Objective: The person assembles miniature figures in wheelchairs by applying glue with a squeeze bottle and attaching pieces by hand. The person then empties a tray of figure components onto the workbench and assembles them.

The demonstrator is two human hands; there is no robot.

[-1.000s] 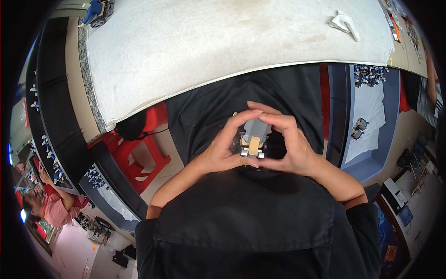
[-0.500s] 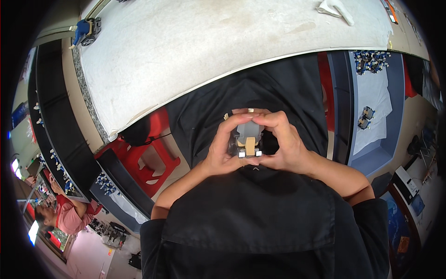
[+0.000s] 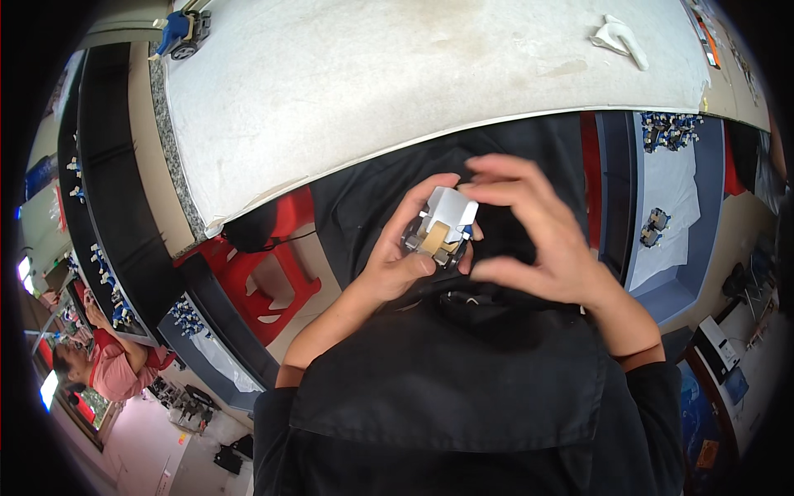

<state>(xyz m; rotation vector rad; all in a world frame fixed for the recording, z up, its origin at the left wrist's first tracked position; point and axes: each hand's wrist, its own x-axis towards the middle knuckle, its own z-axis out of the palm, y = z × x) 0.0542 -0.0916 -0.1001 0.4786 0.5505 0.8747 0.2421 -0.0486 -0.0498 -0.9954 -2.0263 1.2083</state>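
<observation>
The left hand (image 3: 394, 255), its forearm slanting up from the lower left, is clamped around a small grey, tan and blue wheeled toy figure (image 3: 451, 211), thumb along the near side and index finger along the far left. The right hand (image 3: 552, 236) curves open to the toy's right, fingers and thumb well apart; whether a fingertip touches it I cannot tell. The toy sits between both hands, above the dark cloth apron (image 3: 513, 128), short of the white-covered table (image 3: 356, 91).
</observation>
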